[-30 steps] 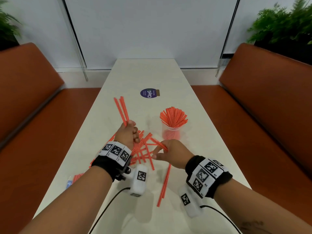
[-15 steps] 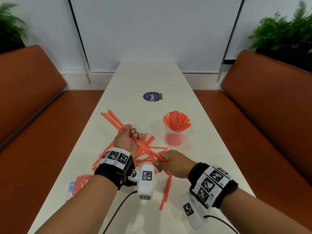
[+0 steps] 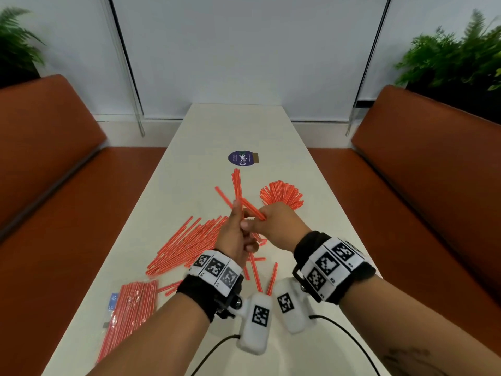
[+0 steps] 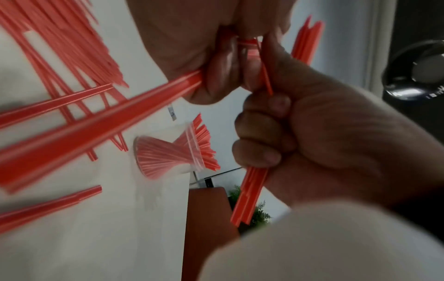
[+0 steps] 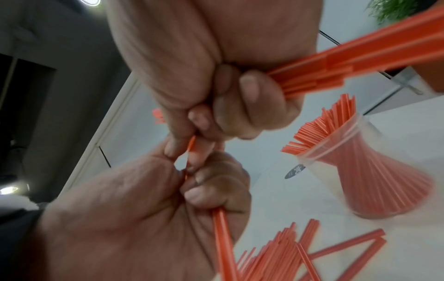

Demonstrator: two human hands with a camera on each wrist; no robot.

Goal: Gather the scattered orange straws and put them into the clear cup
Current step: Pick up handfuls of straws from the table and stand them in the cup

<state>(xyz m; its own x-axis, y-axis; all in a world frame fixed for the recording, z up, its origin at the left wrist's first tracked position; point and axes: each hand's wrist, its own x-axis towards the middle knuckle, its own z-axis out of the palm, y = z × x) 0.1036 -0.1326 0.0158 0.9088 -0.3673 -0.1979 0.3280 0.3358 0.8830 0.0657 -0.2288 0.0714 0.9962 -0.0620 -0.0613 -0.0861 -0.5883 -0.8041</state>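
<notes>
Straws: loose pile point(image 3: 187, 240) on table point(image 3: 320, 213), below both fists.
Left hand point(image 3: 235, 237): clenched round upright bundle point(image 3: 236, 185).
Right hand point(image 3: 279, 226): grasping slanted bundle point(image 3: 253, 210).
Cup point(image 5: 374, 178): beyond right fingers, straws inside.

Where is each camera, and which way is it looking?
Head: worn on the head, looking forward and down the table; shows both forearms, left hand and right hand.
Left wrist: on the left wrist, looking along the left hand gripping held straws; the right hand also shows.
Right wrist: on the right wrist, looking along the right hand's held straws; the left hand also shows.
Shared: all three see the clear cup of straws.
</notes>
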